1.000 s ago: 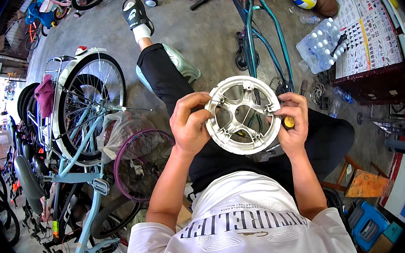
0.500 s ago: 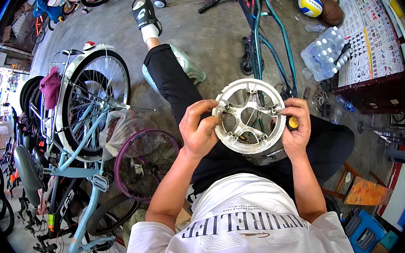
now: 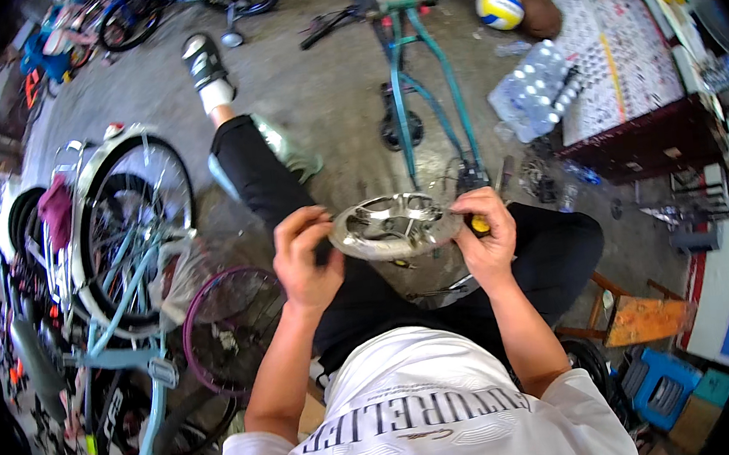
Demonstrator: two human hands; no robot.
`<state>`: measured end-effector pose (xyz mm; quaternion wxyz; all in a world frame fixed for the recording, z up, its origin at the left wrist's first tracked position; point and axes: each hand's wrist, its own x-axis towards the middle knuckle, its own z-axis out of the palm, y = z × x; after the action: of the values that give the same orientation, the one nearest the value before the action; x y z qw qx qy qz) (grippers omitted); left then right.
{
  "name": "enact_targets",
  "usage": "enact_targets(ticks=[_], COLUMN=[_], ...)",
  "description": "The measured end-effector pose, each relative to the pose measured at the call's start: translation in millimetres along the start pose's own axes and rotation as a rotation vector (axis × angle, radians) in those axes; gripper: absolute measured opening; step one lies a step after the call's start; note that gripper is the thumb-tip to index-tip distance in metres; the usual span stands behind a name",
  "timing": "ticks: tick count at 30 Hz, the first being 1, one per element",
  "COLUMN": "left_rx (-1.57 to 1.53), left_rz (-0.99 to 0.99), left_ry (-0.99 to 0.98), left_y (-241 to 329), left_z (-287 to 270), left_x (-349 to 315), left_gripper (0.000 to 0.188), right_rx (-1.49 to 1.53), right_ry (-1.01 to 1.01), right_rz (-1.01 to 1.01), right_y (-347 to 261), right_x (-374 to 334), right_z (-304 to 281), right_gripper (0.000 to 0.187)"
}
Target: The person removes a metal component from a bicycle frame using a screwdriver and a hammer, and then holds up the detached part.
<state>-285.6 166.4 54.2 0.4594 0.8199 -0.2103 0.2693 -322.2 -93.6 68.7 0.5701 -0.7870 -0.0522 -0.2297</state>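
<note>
Now tips the silver spoked wheel rim point(image 3: 393, 246) nearly edge-on, not round and face-up like a moment ago, so shows more of the side and less of the open middle. Holds it up over the black trousers point(image 3: 551, 249). Pinches its right edge with the right hand point(image 3: 491, 246), also holding a yellow-ended thing point(image 3: 480, 225). At the left edge, cannot tell through the blur whether gripping or just touching with the left hand point(image 3: 305, 264). Made of hard, shiny metal, curved outside, with gaps between fat spokes.
</note>
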Motion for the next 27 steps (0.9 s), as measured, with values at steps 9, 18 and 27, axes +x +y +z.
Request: enact_targets(ticks=[9, 18, 27], left_rx=[-0.032, -0.002, 0.095], left_rz=[-0.205, -0.32, -0.37], left_ry=[-0.099, -0.217, -0.274], left_y=[-10, 3, 7], left_z=[1, 8, 18], left_x=[-4, -18, -13], left_gripper=[0.02, 0.017, 0.013], right_rx=[0.233, 0.09, 0.104], right_ry=[0.514, 0.425, 0.693], right_rz=[0.275, 0.562, 0.618], right_y=[18, 151, 241], right_x=[84, 134, 143], right_z=[-102, -178, -291], right_gripper=[0.021, 0.024, 0.023])
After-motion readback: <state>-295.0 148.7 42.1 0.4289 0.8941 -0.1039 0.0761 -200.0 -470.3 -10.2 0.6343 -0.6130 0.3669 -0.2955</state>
